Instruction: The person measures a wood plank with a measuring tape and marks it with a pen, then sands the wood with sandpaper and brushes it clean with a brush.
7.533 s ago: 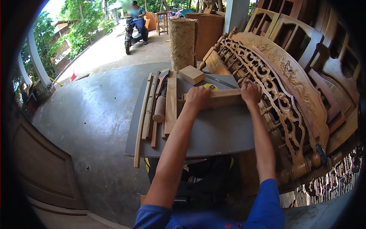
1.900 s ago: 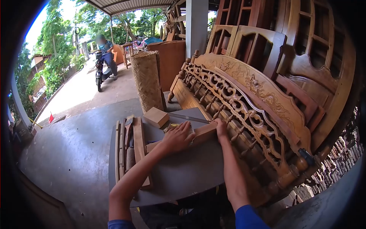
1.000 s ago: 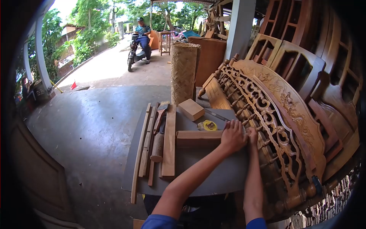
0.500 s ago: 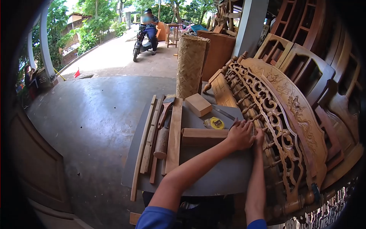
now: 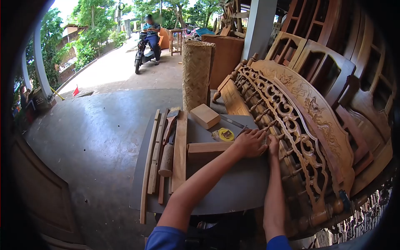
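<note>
The left hand [image 5: 250, 143] lies over one wooden bar's right end, the right hand [image 5: 273, 145] just beside, apparently steadying it; overlapping fingers leave either grip's closure unclear. Beyond the grip: one tape measure [image 5: 225, 134], one block [image 5: 205, 116]. Leftward on the tabletop [image 5: 233, 187], perhaps for reach: one brush [image 5: 170, 125], one mallet [image 5: 166, 160], at least four lengths of wood [image 5: 179, 154].

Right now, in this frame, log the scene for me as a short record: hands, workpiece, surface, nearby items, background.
Left hand: over the right part of the wooden bar; grip unclear
Right hand: close beside the left; hold unclear
Workpiece: wooden bar, its right end hidden
Surface: grey tabletop
Nearby: yellow tape measure, rectangular wooden block, paintbrush, wooden strips
Background: person seated on motorbike
</note>
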`<control>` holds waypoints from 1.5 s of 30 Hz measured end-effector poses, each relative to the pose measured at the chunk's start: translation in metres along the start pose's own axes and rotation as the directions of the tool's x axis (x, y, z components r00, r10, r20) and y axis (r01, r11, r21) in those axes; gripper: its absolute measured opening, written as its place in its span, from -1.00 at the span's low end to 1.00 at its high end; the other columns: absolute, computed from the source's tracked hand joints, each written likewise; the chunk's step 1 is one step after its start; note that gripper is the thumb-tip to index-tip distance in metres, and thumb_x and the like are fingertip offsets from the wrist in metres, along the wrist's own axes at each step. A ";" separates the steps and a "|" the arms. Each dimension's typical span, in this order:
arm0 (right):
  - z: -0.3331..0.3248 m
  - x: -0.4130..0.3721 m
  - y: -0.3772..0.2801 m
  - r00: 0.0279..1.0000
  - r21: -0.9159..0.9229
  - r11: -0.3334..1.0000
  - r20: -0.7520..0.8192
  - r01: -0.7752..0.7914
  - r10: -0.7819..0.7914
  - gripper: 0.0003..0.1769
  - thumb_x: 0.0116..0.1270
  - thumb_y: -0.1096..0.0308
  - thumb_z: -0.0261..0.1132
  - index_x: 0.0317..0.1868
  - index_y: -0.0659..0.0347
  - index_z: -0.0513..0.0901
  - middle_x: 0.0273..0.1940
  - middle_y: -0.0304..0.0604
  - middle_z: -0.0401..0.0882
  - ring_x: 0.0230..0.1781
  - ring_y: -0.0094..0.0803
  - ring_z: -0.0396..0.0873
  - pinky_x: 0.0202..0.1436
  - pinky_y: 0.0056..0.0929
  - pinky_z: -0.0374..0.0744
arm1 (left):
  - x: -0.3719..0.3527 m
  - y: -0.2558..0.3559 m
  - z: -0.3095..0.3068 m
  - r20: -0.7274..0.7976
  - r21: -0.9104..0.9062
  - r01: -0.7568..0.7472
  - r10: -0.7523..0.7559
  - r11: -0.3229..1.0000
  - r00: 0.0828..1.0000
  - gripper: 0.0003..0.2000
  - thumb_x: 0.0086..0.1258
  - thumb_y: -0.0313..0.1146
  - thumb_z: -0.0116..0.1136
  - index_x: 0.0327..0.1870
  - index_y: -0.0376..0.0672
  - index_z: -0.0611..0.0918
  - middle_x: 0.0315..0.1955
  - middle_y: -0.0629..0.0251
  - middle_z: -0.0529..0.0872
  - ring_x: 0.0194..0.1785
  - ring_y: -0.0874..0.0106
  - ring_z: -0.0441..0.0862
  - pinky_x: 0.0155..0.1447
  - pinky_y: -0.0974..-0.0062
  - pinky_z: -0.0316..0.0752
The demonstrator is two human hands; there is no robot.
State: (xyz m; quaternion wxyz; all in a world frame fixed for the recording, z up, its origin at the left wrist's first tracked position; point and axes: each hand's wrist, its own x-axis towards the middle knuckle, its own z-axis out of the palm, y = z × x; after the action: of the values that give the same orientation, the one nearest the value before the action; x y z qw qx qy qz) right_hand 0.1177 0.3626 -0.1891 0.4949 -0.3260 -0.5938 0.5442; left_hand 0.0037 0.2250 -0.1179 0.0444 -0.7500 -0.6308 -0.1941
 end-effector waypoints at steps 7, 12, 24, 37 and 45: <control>0.020 -0.036 -0.101 0.847 -0.199 0.826 0.040 0.527 -0.531 -0.73 0.31 0.32 -0.08 -0.18 0.35 0.45 -0.06 -0.05 0.34 -0.08 -0.33 0.34 0.03 -0.39 0.33 | -0.009 0.002 -0.011 -0.372 -0.219 -0.115 0.026 0.969 0.928 -0.48 0.08 -0.19 0.19 0.02 -0.34 0.41 0.02 0.01 0.42 0.13 0.11 0.36 0.19 0.25 0.28; 0.072 -0.050 -0.097 0.790 -0.273 0.752 0.351 0.600 -0.503 -0.55 0.40 0.23 -0.16 0.15 0.36 0.32 0.30 0.05 0.03 0.28 -0.15 0.14 0.30 -0.32 0.13 | -0.009 -0.005 -0.009 -0.138 -0.331 0.014 -0.064 0.943 0.988 -0.50 -0.03 -0.24 0.23 -0.04 -0.28 0.46 0.02 -0.04 0.42 0.06 0.08 0.43 0.18 0.24 0.30; 0.070 -0.069 -0.076 0.745 -0.739 0.133 0.621 0.660 -0.244 -0.48 0.39 0.09 -0.21 0.16 0.26 0.41 0.26 0.04 0.24 0.32 -0.14 0.14 0.40 -0.21 -0.01 | -0.150 -0.057 -0.080 -0.031 0.099 0.216 -0.214 0.971 0.976 -0.45 0.06 0.04 0.22 -0.21 -0.37 0.52 -0.21 -0.01 0.55 0.05 0.12 0.43 0.10 0.28 0.37; 0.069 -0.063 -0.077 0.650 -0.611 0.221 0.717 0.760 -0.252 -0.46 0.38 0.02 -0.23 0.17 0.18 0.38 0.22 0.00 0.30 0.29 -0.10 0.20 0.33 -0.14 0.09 | -0.152 -0.031 -0.064 -0.066 -0.170 0.372 -0.387 0.913 0.920 -0.52 0.04 -0.04 0.27 -0.41 -0.41 0.52 -0.57 -0.09 0.60 -0.41 0.01 0.61 -0.25 0.21 0.50; 0.055 -0.046 -0.061 0.600 -0.576 0.201 0.672 0.792 -0.434 -0.61 0.33 0.14 -0.07 -0.03 0.19 0.52 0.03 -0.05 0.49 0.09 -0.14 0.40 0.23 -0.13 0.24 | -0.148 -0.033 -0.067 -0.062 -0.157 0.382 -0.395 0.911 0.916 -0.53 0.03 -0.06 0.29 -0.41 -0.42 0.52 -0.55 -0.12 0.60 -0.40 0.01 0.61 -0.25 0.21 0.51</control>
State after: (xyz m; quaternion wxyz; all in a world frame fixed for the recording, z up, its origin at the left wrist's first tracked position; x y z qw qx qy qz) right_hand 0.0885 0.2901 -0.1366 0.3266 -0.1418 -0.9343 -0.0187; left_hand -0.0625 0.0733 -0.1133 -0.0194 -0.6008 -0.7494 -0.2776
